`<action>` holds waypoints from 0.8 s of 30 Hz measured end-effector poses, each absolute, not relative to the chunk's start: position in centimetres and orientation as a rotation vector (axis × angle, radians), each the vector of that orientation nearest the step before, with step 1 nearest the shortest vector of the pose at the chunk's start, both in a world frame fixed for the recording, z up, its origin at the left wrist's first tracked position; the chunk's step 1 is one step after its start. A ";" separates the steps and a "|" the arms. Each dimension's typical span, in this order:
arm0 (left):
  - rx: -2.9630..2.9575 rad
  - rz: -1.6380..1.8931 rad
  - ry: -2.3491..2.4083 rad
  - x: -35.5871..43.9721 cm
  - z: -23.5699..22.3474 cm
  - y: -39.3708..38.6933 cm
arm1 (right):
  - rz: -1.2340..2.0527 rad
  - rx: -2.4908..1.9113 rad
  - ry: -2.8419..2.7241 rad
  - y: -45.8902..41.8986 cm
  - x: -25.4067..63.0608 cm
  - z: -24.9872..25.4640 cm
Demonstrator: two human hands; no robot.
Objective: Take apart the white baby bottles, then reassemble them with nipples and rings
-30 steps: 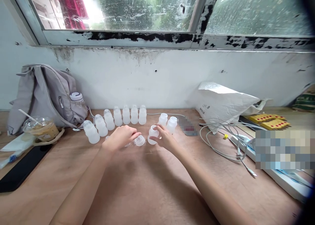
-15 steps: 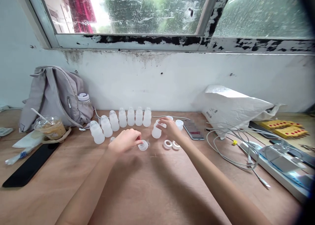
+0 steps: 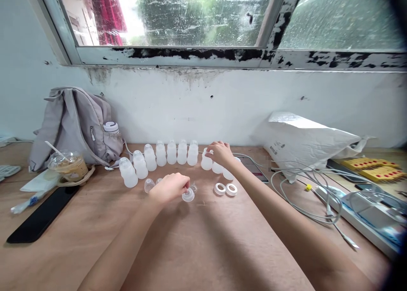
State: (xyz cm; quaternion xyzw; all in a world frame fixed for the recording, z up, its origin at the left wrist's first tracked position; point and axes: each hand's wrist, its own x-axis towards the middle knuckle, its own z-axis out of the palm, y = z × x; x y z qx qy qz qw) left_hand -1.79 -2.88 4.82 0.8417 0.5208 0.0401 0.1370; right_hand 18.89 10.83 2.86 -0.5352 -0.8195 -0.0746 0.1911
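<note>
1. Small frosted bottle: it stands upright on the table, just right of a gap that parts it from the row of capped bottles.
2. The right hand is at the top of this bottle, fingers bent about its mouth; whether they grip it or only rest against it, I cannot tell.
3. Two more frosted bottles stand close beside it to the right, partly hidden by the right hand and forearm.
4. The left hand has its thumb and fingers pinched together on a translucent teat piece, low over the table or touching it; the contact is unclear.
5. A clear dome lies just right of the teat piece, and another clear cover sits left of the left hand, with one more partly behind that hand.
6. Two white rings lie flat, side by side, in front of the frosted bottles.
7. Seven capped bottles stand in a curved row behind the left hand, the curve coming forward at its left end.
8. At the left of the table are a grey backpack, a lidded drink cup with a straw and a long black slab; at the right, a white mailing bag, loose cables and a power strip.
</note>
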 end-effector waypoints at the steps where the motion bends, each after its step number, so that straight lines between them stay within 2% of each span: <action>1: 2.442 0.105 1.499 -1.6 4.6 -2.9 | -0.220 -1.508 -2.307 11.0 18.9 2.6; 13: 2.465 -0.014 1.340 -0.4 0.5 -2.2 | -0.249 -1.551 -2.249 11.3 19.5 0.8; 19: 2.488 0.004 1.341 -0.3 0.3 -2.2 | -0.212 -1.486 -2.173 10.2 19.3 1.4; 24: 2.495 0.187 1.368 -0.3 1.5 -2.3 | -0.082 -1.333 -2.145 5.7 18.9 1.6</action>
